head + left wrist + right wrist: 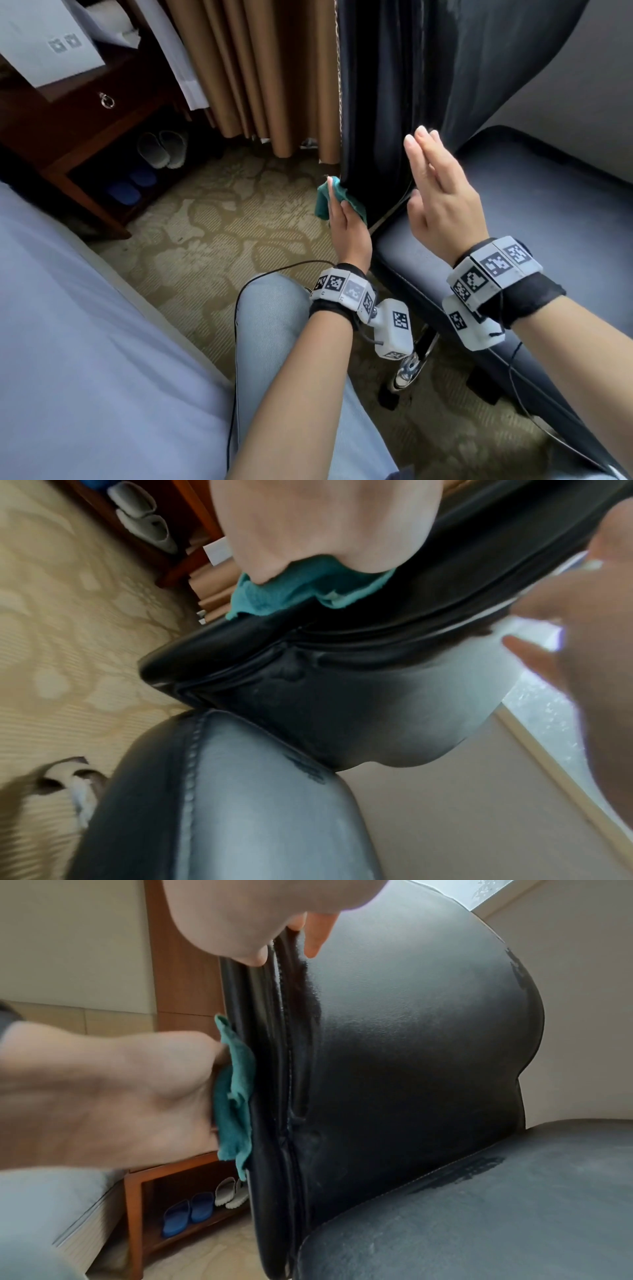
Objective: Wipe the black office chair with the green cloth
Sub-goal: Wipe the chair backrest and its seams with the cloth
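Mid-wipe: left hand presses the crumpled green cloth flat-fingered against the left edge of the black leather office chair backrest. Right hand released, fingers straight, steadying the backrest front. Next, probably: slide the cloth along the edge, keeping pressure.

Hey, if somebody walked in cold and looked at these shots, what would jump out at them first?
Probably the green cloth, which the left hand presses against the side edge of the black office chair backrest. Next, the right hand with straight fingers at the backrest's front. Two pairs of slippers sit under the wooden cabinet at far left.
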Demonstrator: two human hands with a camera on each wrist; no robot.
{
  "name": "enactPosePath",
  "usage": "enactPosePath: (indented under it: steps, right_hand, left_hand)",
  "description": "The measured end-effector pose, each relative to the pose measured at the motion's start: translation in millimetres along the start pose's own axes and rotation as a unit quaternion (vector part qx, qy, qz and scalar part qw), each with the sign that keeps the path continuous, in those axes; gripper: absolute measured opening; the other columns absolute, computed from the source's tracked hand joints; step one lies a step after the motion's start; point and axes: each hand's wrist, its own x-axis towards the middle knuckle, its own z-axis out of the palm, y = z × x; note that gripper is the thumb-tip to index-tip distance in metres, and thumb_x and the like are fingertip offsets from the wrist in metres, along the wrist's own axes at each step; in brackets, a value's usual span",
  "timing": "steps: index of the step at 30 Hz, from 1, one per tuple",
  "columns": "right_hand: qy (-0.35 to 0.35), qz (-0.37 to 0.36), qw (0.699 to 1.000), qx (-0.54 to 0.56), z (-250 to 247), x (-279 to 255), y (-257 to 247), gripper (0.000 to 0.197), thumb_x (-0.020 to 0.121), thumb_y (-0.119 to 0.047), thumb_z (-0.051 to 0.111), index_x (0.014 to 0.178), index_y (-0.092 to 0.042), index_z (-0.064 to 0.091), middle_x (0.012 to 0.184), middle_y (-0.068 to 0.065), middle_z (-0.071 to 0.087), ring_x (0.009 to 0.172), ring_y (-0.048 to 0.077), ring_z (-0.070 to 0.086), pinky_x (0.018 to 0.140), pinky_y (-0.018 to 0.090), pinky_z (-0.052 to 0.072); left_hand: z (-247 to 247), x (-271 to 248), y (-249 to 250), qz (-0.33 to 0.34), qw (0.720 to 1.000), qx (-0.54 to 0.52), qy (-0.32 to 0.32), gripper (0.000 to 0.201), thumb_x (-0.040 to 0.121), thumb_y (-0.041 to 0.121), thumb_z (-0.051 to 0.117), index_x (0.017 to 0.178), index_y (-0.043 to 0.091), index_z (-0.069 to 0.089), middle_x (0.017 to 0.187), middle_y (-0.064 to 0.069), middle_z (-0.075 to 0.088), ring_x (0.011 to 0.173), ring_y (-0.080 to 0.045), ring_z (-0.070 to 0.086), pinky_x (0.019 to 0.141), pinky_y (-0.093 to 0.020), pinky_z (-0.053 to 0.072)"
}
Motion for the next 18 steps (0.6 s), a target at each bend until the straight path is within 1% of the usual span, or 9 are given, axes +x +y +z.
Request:
enactPosePath:
  steps: [4, 7, 8, 9, 10, 12, 13, 15, 18]
  right_hand:
    - [-0.005, 0.0, 1.0, -0.001, -2.1, 0.1, -0.1, 0.066, 0.073, 0.01, 0.038, 0.138, 0.0, 0.037, 0.141, 0.015, 0.039, 0.135, 0.029, 0.034, 0.109, 0.029, 0.034]
    - [-0.003, 0.0, 1.0, 0.0, 0.5, 0.2, -0.1, 0.066, 0.073, 0.01, 0.038, 0.138, -0.001, 0.037, 0.141, 0.013, 0.036, 0.134, 0.03, 0.035, 0.11, 0.027, 0.032]
    - [-0.002, -0.001, 1.0, 0.002, 1.7, 0.5, 0.0, 0.066, 0.072, 0.01, 0.038, 0.138, 0.0, 0.037, 0.141, 0.012, 0.035, 0.134, 0.03, 0.035, 0.111, 0.027, 0.031]
    - [0.0, -0.001, 1.0, 0.003, 3.0, 0.8, -0.1, 0.066, 0.072, 0.011, 0.038, 0.137, 0.0, 0.038, 0.141, 0.012, 0.034, 0.134, 0.031, 0.035, 0.112, 0.027, 0.029]
    - [0.002, 0.0, 1.0, 0.004, 4.1, 0.9, -0.6, 0.066, 0.072, 0.011, 0.039, 0.137, 0.001, 0.038, 0.141, 0.011, 0.033, 0.134, 0.031, 0.035, 0.112, 0.026, 0.028]
    - [0.008, 0.007, 1.0, 0.005, 5.6, 0.3, -1.4, 0.064, 0.073, 0.012, 0.039, 0.136, 0.001, 0.039, 0.141, 0.009, 0.031, 0.133, 0.031, 0.035, 0.112, 0.022, 0.026]
    - [0.011, 0.008, 1.0, 0.006, 6.3, 0.0, -1.6, 0.063, 0.073, 0.012, 0.039, 0.135, 0.002, 0.04, 0.14, 0.009, 0.031, 0.133, 0.031, 0.035, 0.112, 0.02, 0.024]
    - [0.013, 0.004, 1.0, 0.009, 7.1, 0.1, -1.2, 0.062, 0.073, 0.014, 0.04, 0.134, 0.004, 0.041, 0.139, 0.01, 0.031, 0.132, 0.033, 0.035, 0.113, 0.02, 0.023]
    - [0.02, -0.004, 1.0, 0.015, 9.5, 0.8, 0.6, 0.061, 0.072, 0.017, 0.04, 0.133, 0.007, 0.041, 0.138, 0.011, 0.03, 0.131, 0.035, 0.035, 0.113, 0.025, 0.023]
  left_hand:
    - [-1.3, 0.4, -11.2, -0.062, 0.997, -0.04, 0.002, 0.05, 0.101, 0.046, 0.019, 0.149, 0.031, 0.021, 0.152, -0.002, 0.03, 0.138, -0.02, 0.03, 0.115, -0.041, 0.022]
    - [-3.2, 0.4, -24.1, -0.032, 0.998, -0.044, -0.014, 0.049, 0.102, 0.041, 0.02, 0.149, 0.029, 0.017, 0.155, -0.001, 0.024, 0.138, -0.013, 0.027, 0.113, -0.033, 0.023]
    - [-4.1, 1.4, -28.2, -0.032, 0.998, -0.058, -0.021, 0.049, 0.103, 0.039, 0.022, 0.15, 0.028, 0.016, 0.155, 0.0, 0.022, 0.138, -0.011, 0.026, 0.114, -0.032, 0.022]
    - [-5.4, 2.5, -32.0, -0.041, 0.995, -0.085, -0.033, 0.051, 0.101, 0.042, 0.026, 0.15, 0.029, 0.017, 0.155, 0.001, 0.024, 0.138, -0.011, 0.027, 0.115, -0.035, 0.022]
    - [-6.6, 3.8, -35.9, -0.06, 0.991, -0.114, -0.04, 0.058, 0.097, 0.053, 0.032, 0.149, 0.03, 0.02, 0.153, 0.0, 0.028, 0.138, -0.013, 0.029, 0.116, -0.039, 0.022]
    - [-6.8, 7.5, -47.9, -0.12, 0.982, -0.145, -0.03, 0.084, 0.076, 0.077, 0.04, 0.145, 0.032, 0.027, 0.149, 0.001, 0.035, 0.136, -0.017, 0.035, 0.115, -0.045, 0.025]
    - [-6.5, 9.3, -56.4, -0.143, 0.978, -0.15, -0.029, 0.09, 0.069, 0.082, 0.041, 0.143, 0.032, 0.029, 0.148, 0.0, 0.037, 0.135, -0.019, 0.036, 0.114, -0.046, 0.026]
    - [-7.3, 10.1, -63.3, -0.163, 0.974, -0.152, -0.033, 0.083, 0.074, 0.079, 0.038, 0.142, 0.032, 0.031, 0.147, -0.002, 0.039, 0.135, -0.024, 0.037, 0.114, -0.048, 0.027]
    - [-9.9, 14.7, -64.2, -0.183, 0.966, -0.184, -0.023, 0.056, 0.096, 0.053, 0.032, 0.143, 0.022, 0.035, 0.141, -0.009, 0.045, 0.13, -0.026, 0.042, 0.113, -0.047, 0.028]
